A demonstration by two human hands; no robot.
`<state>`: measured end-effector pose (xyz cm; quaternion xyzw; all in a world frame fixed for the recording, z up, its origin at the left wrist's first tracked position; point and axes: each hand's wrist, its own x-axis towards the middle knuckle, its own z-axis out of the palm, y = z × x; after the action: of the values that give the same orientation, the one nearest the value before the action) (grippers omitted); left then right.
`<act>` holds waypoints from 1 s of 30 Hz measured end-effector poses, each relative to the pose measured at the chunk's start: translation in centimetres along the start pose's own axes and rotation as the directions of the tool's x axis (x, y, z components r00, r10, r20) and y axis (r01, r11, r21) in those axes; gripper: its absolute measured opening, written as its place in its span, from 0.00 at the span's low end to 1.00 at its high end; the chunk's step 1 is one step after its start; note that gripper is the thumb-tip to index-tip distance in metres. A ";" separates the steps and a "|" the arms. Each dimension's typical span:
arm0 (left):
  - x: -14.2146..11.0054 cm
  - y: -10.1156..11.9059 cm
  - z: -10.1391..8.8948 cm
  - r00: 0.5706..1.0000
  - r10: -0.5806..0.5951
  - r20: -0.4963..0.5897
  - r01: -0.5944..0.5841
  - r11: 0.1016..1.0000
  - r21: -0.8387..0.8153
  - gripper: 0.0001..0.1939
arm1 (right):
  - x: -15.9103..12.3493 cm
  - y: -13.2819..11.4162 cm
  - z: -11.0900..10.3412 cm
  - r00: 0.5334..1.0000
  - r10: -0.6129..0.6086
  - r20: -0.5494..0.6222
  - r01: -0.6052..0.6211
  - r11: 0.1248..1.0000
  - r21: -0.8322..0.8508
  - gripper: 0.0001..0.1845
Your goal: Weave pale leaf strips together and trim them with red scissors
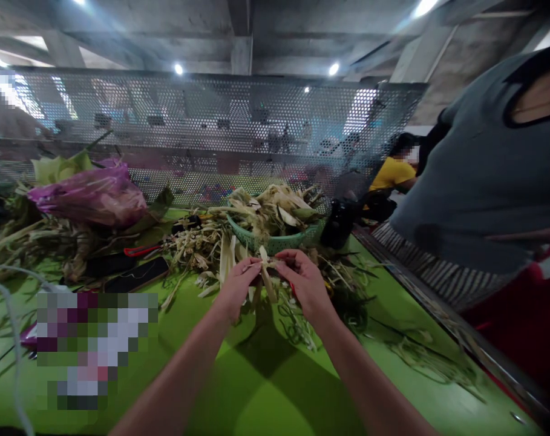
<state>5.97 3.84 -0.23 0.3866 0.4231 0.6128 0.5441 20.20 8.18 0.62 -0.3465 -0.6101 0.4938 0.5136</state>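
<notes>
My left hand [236, 286] and my right hand [304, 280] meet above the green table [265, 387], both pinched on a small pale leaf piece [266, 271] held between their fingertips. A strip of it hangs down between the hands. Just behind them stands a green plastic basket [275, 241] heaped with pale husks and leaf strips. Loose dried strips lie scattered on the table under and around the hands.
A purple plastic bag [91, 195] rests on a pile of stalks at the left. A dark phone [136, 275] and red-handled scissors [141, 249] lie left of the hands. A perforated metal screen [211, 121] stands behind. A person in a grey top [483, 169] stands at the right edge.
</notes>
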 end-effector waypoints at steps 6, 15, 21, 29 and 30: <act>0.2 -0.4 0.2 0.993 0.104 -0.055 -0.098 0.991 0.094 0.12 | -0.3 0.5 0.6 0.994 -0.061 0.092 0.079 0.977 -0.198 0.21; -0.1 -0.1 0.3 0.999 0.015 -0.033 -0.016 0.999 -0.030 0.16 | -0.1 0.4 0.3 0.977 -0.169 0.129 0.193 0.959 -0.206 0.09; 0.2 -0.4 -0.1 0.999 -0.011 -0.051 0.003 0.990 -0.139 0.15 | -0.1 0.1 0.2 0.974 0.133 0.183 -0.148 0.986 0.071 0.15; -0.1 -0.6 0.0 0.996 -0.086 0.004 0.085 0.979 -0.185 0.17 | -0.1 -0.4 0.1 0.976 0.116 0.186 -0.140 0.983 0.121 0.18; -0.2 -0.5 0.1 0.996 -0.090 0.022 0.093 0.982 -0.166 0.18 | -0.1 -0.4 0.1 0.977 0.107 0.185 -0.131 0.984 0.124 0.18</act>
<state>6.24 3.72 -0.70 0.3242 0.3838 0.6176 0.6051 20.15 7.97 0.94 -0.3013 -0.5967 0.5930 0.4489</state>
